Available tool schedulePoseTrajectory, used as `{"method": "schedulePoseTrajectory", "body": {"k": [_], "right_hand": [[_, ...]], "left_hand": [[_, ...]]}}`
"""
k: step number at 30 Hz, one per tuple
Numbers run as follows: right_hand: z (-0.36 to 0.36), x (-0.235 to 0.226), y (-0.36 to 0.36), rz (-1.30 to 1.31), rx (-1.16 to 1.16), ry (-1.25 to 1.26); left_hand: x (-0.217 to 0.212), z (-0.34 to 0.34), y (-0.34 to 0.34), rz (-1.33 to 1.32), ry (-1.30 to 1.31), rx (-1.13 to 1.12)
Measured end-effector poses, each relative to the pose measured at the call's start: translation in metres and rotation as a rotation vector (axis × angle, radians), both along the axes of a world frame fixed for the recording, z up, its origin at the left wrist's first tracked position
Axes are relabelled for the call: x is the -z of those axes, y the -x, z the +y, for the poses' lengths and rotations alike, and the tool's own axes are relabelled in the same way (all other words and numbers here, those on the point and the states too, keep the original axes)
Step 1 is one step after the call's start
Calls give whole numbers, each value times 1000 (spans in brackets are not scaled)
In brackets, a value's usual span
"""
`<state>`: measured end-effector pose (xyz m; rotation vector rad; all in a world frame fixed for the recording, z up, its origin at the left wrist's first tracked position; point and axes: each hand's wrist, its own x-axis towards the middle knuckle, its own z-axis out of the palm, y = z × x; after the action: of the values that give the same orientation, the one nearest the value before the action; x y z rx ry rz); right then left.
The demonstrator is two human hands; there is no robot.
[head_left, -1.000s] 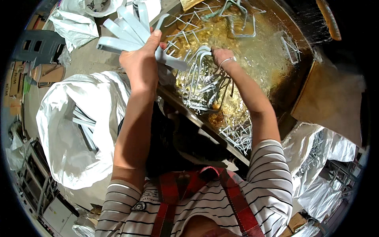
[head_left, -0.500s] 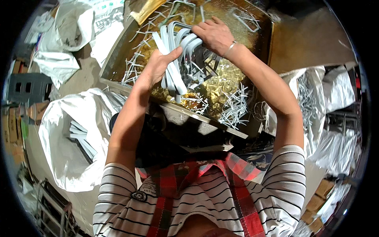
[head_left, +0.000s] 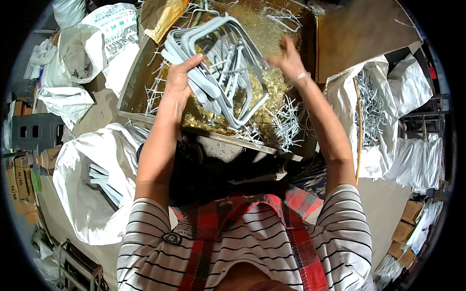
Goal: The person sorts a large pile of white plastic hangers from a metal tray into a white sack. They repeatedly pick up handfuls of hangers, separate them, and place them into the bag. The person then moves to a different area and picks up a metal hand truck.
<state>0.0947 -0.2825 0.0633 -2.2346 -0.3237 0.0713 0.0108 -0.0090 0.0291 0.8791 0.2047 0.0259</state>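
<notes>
A stack of light grey, rounded rectangular plastic frames (head_left: 257,104) is tilted over a metal tray (head_left: 133,92). My left hand (head_left: 179,80) grips the stack at its left side, thumb on top. Thin grey sprue-like pieces (head_left: 233,60) show inside the frames' opening. My right hand (head_left: 290,62) is just right of the frames, fingers spread and slightly blurred, with nothing in it. In the tray's near right corner lies a pile of thin grey plastic scraps (head_left: 287,123); more strips are scattered along its left side.
A white sack (head_left: 68,194) with flat grey pieces stands at my left. On the right, another sack (head_left: 335,94) holds thin grey scraps (head_left: 371,106), beside a thin stick (head_left: 359,131). A brown board (head_left: 364,39) adjoins the tray's right side. Cardboard boxes (head_left: 403,230) lie at lower right.
My right hand has let go of the frames and moved right, its fingers spreading. The stack has turned so its openings now face up, still in my left hand.
</notes>
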Motion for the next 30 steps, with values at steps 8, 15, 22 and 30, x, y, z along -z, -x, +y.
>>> {"method": "schedulePoseTrajectory", "body": {"k": [8, 15, 22, 30], "right_hand": [[9, 122, 52, 1085, 59, -1021], [-122, 160, -2, 242, 293, 202], [-90, 42, 26, -369, -22, 750], [43, -68, 28, -838, -461, 700]], "left_hand": [[0, 9, -7, -48, 234, -46], [0, 48, -17, -112, 233, -445], [-22, 16, -2, -3, -496, -305], [-1, -30, 0, -62, -337, 291]]}}
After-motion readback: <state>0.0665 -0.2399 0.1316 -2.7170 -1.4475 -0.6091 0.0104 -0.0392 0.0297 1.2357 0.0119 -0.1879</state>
